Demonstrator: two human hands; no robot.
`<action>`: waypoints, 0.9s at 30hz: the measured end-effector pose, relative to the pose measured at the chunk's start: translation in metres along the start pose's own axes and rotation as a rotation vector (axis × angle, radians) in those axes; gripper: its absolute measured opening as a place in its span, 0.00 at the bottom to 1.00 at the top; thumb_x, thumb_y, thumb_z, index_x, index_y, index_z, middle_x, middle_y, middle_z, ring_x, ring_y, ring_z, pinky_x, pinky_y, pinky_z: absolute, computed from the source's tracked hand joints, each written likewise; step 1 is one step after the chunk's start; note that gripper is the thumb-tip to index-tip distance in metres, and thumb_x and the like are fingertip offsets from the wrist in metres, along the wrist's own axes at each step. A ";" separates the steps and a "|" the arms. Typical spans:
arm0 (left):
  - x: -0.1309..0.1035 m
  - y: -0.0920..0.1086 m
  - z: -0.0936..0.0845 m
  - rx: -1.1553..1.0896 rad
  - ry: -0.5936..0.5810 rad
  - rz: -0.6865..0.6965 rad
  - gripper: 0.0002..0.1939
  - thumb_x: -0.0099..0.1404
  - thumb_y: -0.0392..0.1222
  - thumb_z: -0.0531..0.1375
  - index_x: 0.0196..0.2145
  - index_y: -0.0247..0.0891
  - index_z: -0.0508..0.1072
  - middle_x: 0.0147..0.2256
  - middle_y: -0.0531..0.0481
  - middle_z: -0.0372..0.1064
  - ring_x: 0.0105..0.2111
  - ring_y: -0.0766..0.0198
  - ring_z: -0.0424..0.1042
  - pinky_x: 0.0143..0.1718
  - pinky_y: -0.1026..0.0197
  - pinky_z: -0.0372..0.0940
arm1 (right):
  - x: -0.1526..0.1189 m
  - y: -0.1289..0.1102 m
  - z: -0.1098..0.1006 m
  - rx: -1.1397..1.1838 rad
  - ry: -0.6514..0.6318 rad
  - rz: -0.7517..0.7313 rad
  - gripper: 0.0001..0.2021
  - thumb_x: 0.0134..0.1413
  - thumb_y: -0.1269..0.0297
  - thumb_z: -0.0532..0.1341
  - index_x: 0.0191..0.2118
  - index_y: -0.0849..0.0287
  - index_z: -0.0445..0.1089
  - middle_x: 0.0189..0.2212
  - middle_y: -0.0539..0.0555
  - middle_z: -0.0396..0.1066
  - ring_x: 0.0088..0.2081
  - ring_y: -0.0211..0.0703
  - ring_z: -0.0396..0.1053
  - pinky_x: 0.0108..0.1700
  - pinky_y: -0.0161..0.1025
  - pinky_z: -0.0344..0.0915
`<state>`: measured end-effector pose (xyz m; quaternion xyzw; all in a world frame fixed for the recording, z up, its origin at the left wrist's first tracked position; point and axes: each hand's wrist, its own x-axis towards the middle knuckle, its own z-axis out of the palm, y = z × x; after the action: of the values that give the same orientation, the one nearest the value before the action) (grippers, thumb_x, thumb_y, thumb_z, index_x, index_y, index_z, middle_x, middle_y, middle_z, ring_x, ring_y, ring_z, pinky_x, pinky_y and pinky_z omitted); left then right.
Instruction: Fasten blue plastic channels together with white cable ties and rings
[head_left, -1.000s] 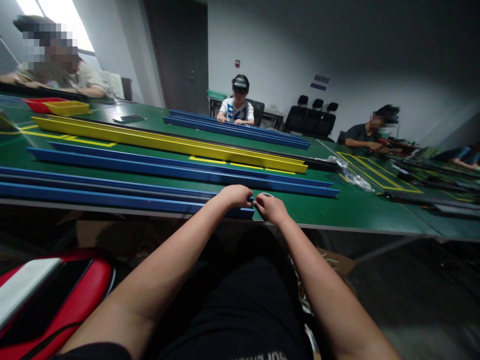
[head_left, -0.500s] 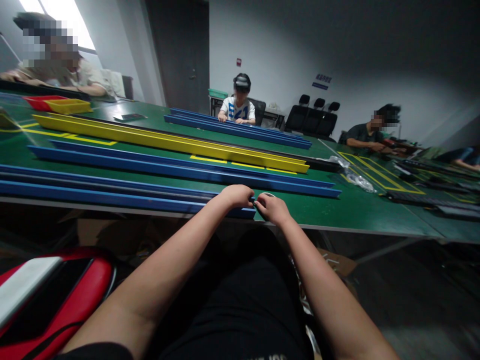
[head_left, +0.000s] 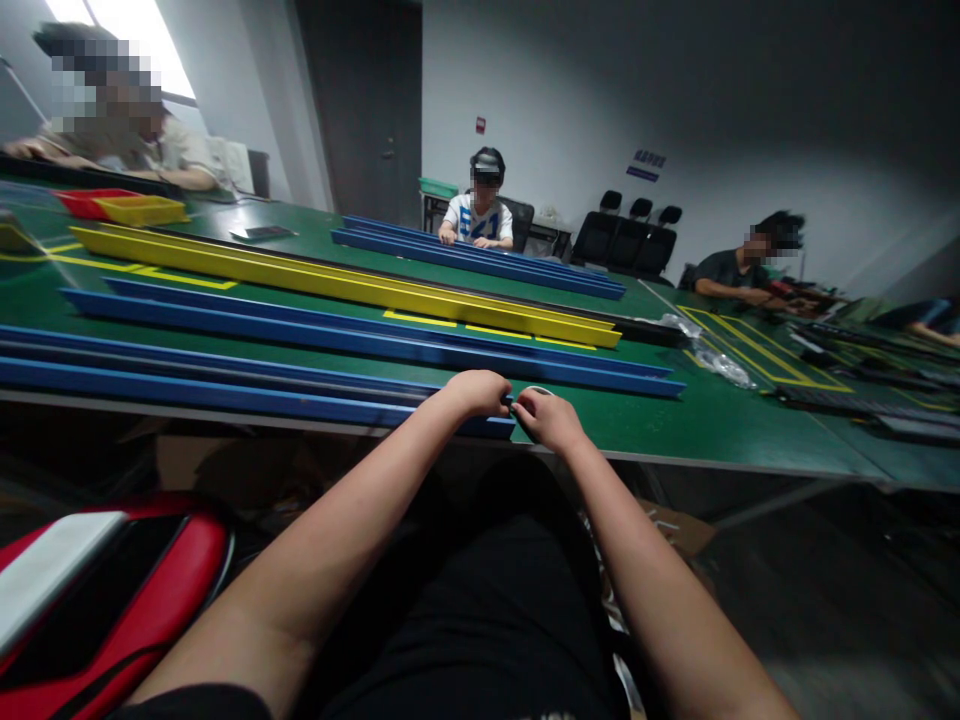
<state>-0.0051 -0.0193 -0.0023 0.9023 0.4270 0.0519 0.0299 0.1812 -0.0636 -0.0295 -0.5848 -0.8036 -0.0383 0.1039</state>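
At the right end of the nearest blue channel (head_left: 225, 397), my left hand (head_left: 484, 392) is closed, its fingertips on a small dark piece (head_left: 508, 401) there. A dark strip lies along the inside of this channel. My right hand (head_left: 552, 418) is just beside it, thumb and finger pinched close to the same piece; what they hold is too small to make out. Behind the right fingers shows the rim of a white round item (head_left: 538, 389), mostly hidden. A second blue channel (head_left: 375, 344) lies a little farther back.
Beyond lie a yellow channel (head_left: 337, 290), more blue channels (head_left: 480, 262) and crumpled clear plastic (head_left: 720, 365). Red (head_left: 79, 203) and yellow (head_left: 142, 209) trays stand far left. Several people sit around the green table (head_left: 637, 425). A red seat (head_left: 172, 590) is at my left.
The view has shifted very slightly. Both hands stay at the channel's end in nearly the same pose, and the channels have not moved.
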 end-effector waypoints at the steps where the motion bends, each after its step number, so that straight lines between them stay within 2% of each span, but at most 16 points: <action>1: 0.000 0.000 0.000 0.000 -0.001 0.003 0.16 0.55 0.56 0.58 0.34 0.43 0.76 0.33 0.47 0.77 0.33 0.57 0.74 0.28 0.62 0.59 | 0.000 0.000 0.000 0.000 -0.003 0.000 0.19 0.63 0.46 0.47 0.42 0.48 0.71 0.34 0.50 0.74 0.34 0.42 0.68 0.32 0.36 0.54; 16: 0.001 -0.001 -0.001 0.010 -0.028 0.005 0.16 0.56 0.56 0.59 0.36 0.44 0.77 0.34 0.47 0.77 0.35 0.57 0.74 0.30 0.63 0.61 | 0.004 0.000 -0.001 -0.050 -0.081 0.007 0.18 0.64 0.47 0.47 0.46 0.48 0.68 0.39 0.51 0.74 0.37 0.43 0.69 0.35 0.36 0.56; 27: 0.004 -0.002 0.005 0.035 -0.005 0.015 0.17 0.56 0.58 0.57 0.35 0.44 0.76 0.33 0.46 0.76 0.33 0.56 0.74 0.28 0.62 0.59 | 0.002 -0.005 -0.005 -0.089 -0.099 0.044 0.19 0.65 0.47 0.45 0.47 0.47 0.67 0.39 0.53 0.74 0.37 0.43 0.70 0.35 0.37 0.58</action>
<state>-0.0039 -0.0149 -0.0074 0.9061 0.4208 0.0425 0.0146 0.1765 -0.0640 -0.0237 -0.6077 -0.7920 -0.0429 0.0388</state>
